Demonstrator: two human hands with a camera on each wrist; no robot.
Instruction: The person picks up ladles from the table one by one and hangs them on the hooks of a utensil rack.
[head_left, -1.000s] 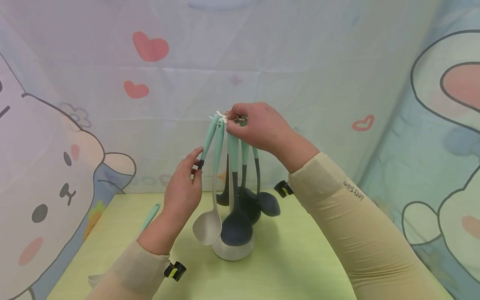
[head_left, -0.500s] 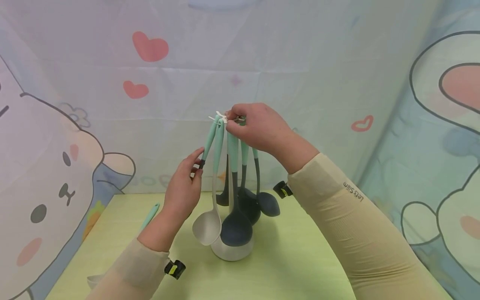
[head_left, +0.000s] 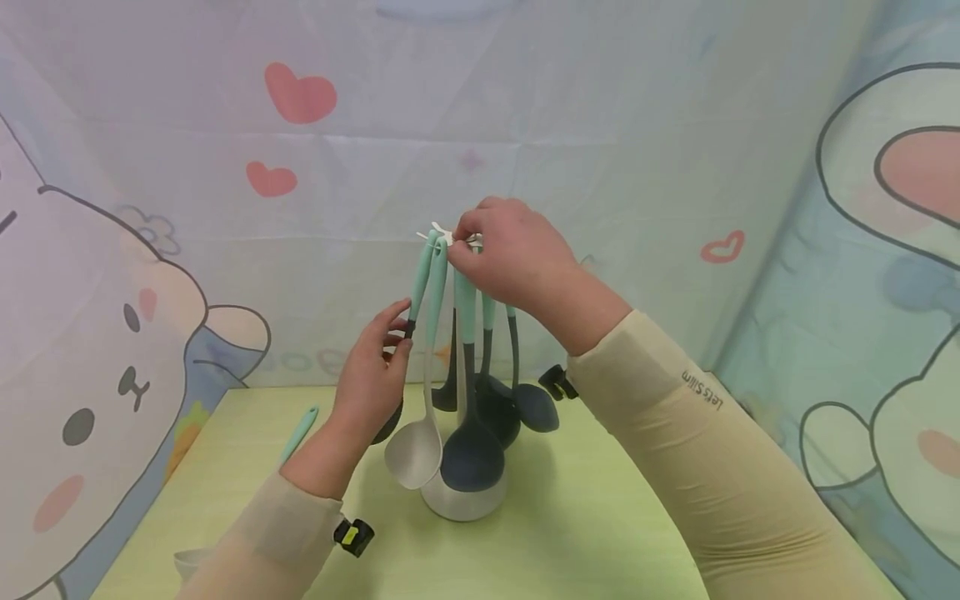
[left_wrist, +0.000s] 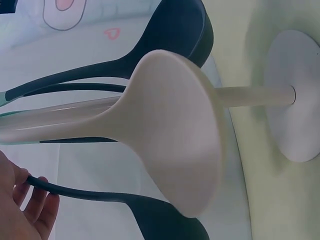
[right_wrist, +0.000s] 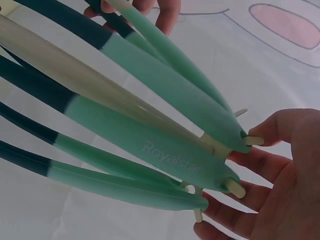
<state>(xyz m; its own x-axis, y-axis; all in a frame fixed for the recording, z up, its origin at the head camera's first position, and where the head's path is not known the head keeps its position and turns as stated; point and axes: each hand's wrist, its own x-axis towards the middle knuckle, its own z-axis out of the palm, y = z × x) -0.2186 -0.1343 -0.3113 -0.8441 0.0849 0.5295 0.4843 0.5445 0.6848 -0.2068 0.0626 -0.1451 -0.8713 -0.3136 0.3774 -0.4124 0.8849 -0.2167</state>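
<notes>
A white utensil stand [head_left: 464, 502] with a round base and a hook ring on top holds several hanging mint-handled utensils. My left hand [head_left: 371, 375] pinches the neck of a mint-handled dark kitchen utensil [left_wrist: 90, 194]; part of its rounded head shows behind the hand in the head view, and its full shape is cut off in the left wrist view. Up at the top, my right hand [right_wrist: 295, 175] grips the stand's hook ring [right_wrist: 220, 150], fingers around the hooks and handle ends. Beside the left hand hang a cream ladle [head_left: 414, 454] and a dark ladle [head_left: 474, 457].
Further dark utensils, including a spoon-like one [head_left: 537, 408], hang at the stand's right and back. Behind my left forearm, another mint handle [head_left: 302, 433] lies over the pale green table [head_left: 585, 508]. A printed cloth backdrop [head_left: 600, 150] closes off the back.
My left hand has moved slightly to the right with the utensil, whose dark head now shows below it. The right hand has shifted a little left, with its knuckles raised.
</notes>
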